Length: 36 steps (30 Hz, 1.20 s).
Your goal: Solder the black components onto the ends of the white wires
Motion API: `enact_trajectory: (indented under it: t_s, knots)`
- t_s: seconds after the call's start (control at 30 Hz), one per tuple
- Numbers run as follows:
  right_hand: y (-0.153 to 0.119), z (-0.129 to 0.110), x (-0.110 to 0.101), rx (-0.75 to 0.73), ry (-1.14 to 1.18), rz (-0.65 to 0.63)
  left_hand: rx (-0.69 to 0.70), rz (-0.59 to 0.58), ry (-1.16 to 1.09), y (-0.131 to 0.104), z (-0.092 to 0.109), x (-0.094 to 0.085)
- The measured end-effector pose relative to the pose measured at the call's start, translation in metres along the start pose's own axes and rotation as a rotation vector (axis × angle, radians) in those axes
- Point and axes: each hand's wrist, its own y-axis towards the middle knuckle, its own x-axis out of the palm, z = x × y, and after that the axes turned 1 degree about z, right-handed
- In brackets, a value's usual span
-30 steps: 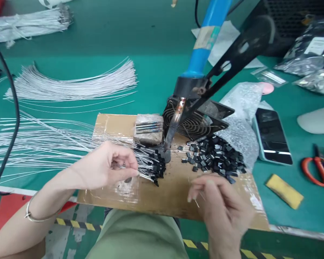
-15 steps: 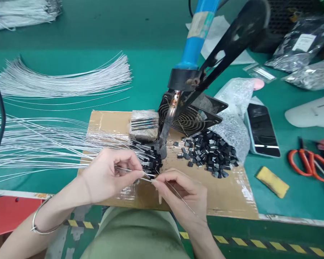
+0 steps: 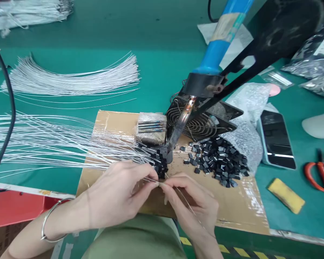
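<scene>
My left hand (image 3: 121, 190) is closed, pinching a thin white wire (image 3: 151, 179) between thumb and forefinger. Its fingertips almost meet those of my right hand (image 3: 191, 201), just in front of the black ends (image 3: 160, 165) of many white wires. My right hand is also closed, with thumb and forefinger pressed together at the wire's end. A very fine silvery wire (image 3: 187, 203) passes through the right hand and trails across the palm toward the wrist. Whatever lies exactly between the fingertips is too small to make out.
A soldering iron (image 3: 210, 54) in a black stand points down onto the cardboard (image 3: 232, 212). Around it are a fan (image 3: 197, 118), a block with metal rods (image 3: 151, 136), small black pieces (image 3: 221, 158), a phone (image 3: 277, 138), a yellow sponge (image 3: 286, 196) and orange-handled scissors (image 3: 318, 176). White wires (image 3: 78, 79) lie behind.
The view has shifted, moving the bench things rightward in the picture. The left hand has come nearer the right, and less wire shows between their fingertips. Both keep their pinch.
</scene>
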Motion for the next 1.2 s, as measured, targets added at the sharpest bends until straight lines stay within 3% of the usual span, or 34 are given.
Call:
enact_trajectory:
  t_s: [0.13,0.4,0.67,0.83,0.9,1.2]
  knots:
    - [0.001,0.002,-0.004,-0.078,-0.042,-0.014,0.021,-0.005,-0.012,0.003,0.0,0.006]
    - [0.005,0.009,-0.012,-0.132,-0.047,-0.088,-0.073,-0.021,-0.226,0.005,-0.004,0.011]
    - [-0.001,0.005,-0.006,0.129,0.058,0.102,-0.091,0.03,-0.363,0.01,-0.004,0.015]
    - [0.001,0.018,-0.015,0.096,0.308,0.109,-0.129,0.039,-0.431,0.011,-0.006,0.015]
    - [0.002,0.019,-0.015,0.134,0.363,0.168,-0.136,0.056,-0.473,0.011,-0.007,0.014]
    - [0.005,-0.005,0.012,0.294,0.308,0.199,-0.141,0.169,-0.537,0.017,-0.004,0.014]
